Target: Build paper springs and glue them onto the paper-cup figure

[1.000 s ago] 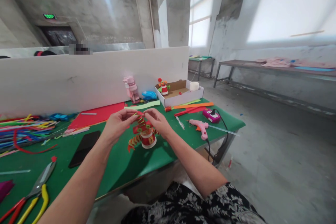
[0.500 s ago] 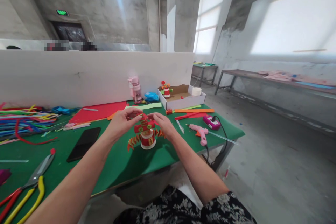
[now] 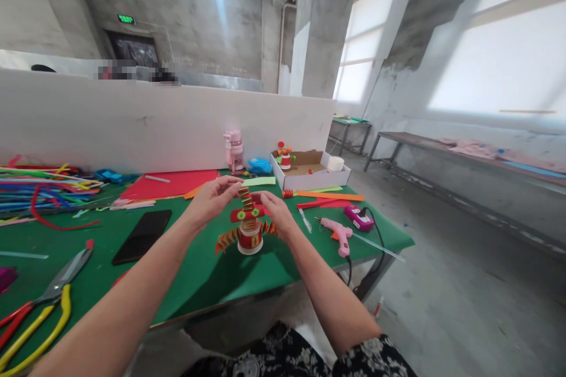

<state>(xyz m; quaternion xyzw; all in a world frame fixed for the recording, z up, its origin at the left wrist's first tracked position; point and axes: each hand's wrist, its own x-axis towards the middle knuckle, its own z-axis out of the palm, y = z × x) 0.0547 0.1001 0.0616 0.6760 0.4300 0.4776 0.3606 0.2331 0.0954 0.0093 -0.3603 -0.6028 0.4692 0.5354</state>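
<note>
Left hand is poising thumb and forefinger close together at the folded strip, probably steadying it upright; whether they are gripping its tip, I cannot tell. Right hand is curving loosely, seemingly empty, partly hiding the paper-cup figure standing mid-frame on the table. Scissors are running off lower left.

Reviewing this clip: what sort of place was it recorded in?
Probably a craft workroom in an unfinished-looking building: the green table holds a pink glue gun, a heap of coloured strips and a paper figure, while the wall behind is bare, grey and rough.
</note>
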